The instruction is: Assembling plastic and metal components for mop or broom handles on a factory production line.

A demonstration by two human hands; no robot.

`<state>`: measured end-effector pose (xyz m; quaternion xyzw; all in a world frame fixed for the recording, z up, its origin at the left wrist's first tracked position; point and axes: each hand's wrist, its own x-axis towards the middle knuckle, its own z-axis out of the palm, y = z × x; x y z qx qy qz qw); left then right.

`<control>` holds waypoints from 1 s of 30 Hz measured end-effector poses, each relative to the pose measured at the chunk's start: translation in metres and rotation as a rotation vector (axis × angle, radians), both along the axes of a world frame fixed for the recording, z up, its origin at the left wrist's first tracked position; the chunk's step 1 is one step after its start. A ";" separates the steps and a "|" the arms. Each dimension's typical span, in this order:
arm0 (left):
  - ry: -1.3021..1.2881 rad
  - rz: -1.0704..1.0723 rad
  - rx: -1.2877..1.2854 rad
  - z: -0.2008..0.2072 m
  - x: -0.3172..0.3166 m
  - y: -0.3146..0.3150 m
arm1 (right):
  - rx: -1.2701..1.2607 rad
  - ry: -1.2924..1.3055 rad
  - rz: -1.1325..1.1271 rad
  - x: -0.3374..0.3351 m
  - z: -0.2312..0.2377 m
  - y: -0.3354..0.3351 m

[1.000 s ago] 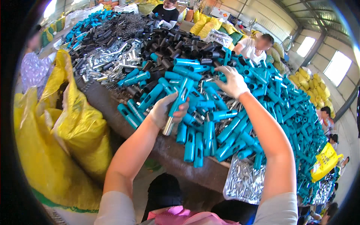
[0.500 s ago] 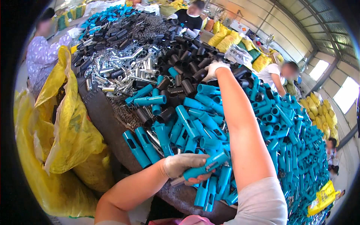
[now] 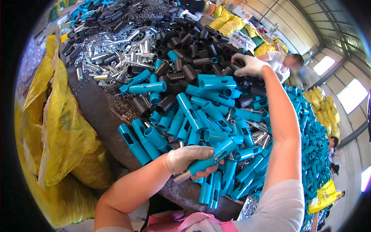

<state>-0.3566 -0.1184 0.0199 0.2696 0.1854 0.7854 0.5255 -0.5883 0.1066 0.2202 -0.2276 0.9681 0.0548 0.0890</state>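
Observation:
My left hand, in a light glove with bare fingertips showing, is closed around a slotted teal tube. A silvery metal end sticks out of the tube's lower left side. My right hand, gloved too, is stretched far out over the heap. Its fingers are curled round a dark tube, partly hidden by the glove. Black tubes lie beside that hand. Between my arms spreads a pile of teal tubes, many with long slots cut in the side.
Shiny metal parts and dark springs lie left of the black tubes. A large yellow sack stands at the left by the table edge. A person in a white top works across the heap. Yellow sacks are stacked at the right.
My right hand has moved right across the black tubes and now has a dark tube in its fingers. The left hand keeps its teal tube. The view has shifted slightly.

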 end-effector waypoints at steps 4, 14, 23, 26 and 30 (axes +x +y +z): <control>-0.032 -0.051 0.019 -0.002 0.004 -0.002 | 0.062 0.113 -0.048 0.073 0.000 0.036; 0.029 -0.139 -0.098 -0.001 0.004 0.004 | -0.054 0.437 -0.318 -0.057 0.007 0.029; 0.065 -0.139 -0.105 -0.007 0.005 0.003 | 0.415 0.088 -0.113 -0.076 -0.051 0.011; 0.013 -0.129 -0.130 -0.004 0.005 0.002 | 0.332 0.128 0.022 -0.032 -0.040 0.026; 0.088 -0.093 -0.165 -0.006 0.002 0.005 | 0.422 0.224 0.077 0.060 -0.041 0.046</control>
